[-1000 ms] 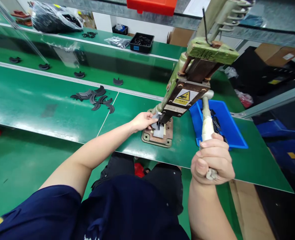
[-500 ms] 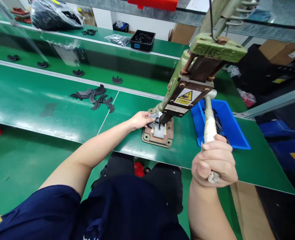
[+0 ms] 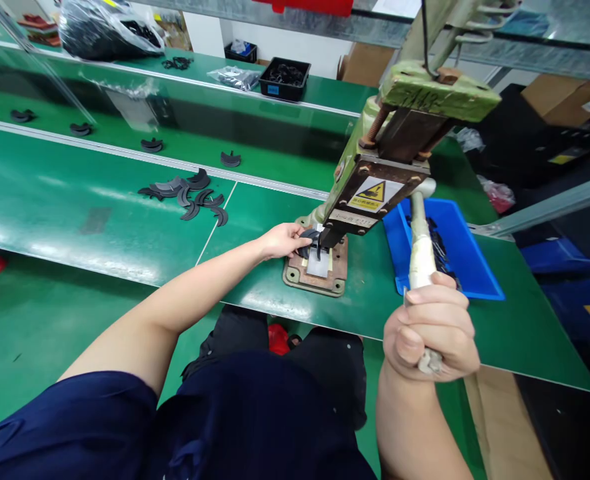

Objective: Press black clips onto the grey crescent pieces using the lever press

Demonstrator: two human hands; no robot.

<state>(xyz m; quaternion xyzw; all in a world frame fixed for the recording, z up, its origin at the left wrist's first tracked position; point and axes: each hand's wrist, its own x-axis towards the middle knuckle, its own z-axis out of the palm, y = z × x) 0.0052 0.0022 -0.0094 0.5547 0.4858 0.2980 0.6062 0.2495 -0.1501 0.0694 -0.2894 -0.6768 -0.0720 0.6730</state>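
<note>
With fingers pinched, my left hand (image 3: 285, 241) holds a dark curved plastic part (image 3: 305, 248) at the foot of a green hand press (image 3: 369, 190). That part lies under the press's ram tip, over a small metal plate (image 3: 319, 263) on the rusty press base (image 3: 339, 283). My right hand (image 3: 432, 327) is wrapped round the press's pale, tape-covered lever (image 3: 421, 247), which slants down towards me. The ram hides some of the part, and my fingers cover its left end.
A pile of dark curved parts (image 3: 185, 192) lies left of the press. Several more sit spaced along the green strip behind the rail. A blue bin (image 3: 467, 250) with dark pieces stands right of the press. On the back shelf is a black tray (image 3: 285, 79).
My right hand and the lever have shifted very slightly right and down. My left hand keeps its place with the curved part, which looks darker now. The parts on the strip appear slightly further left.
</note>
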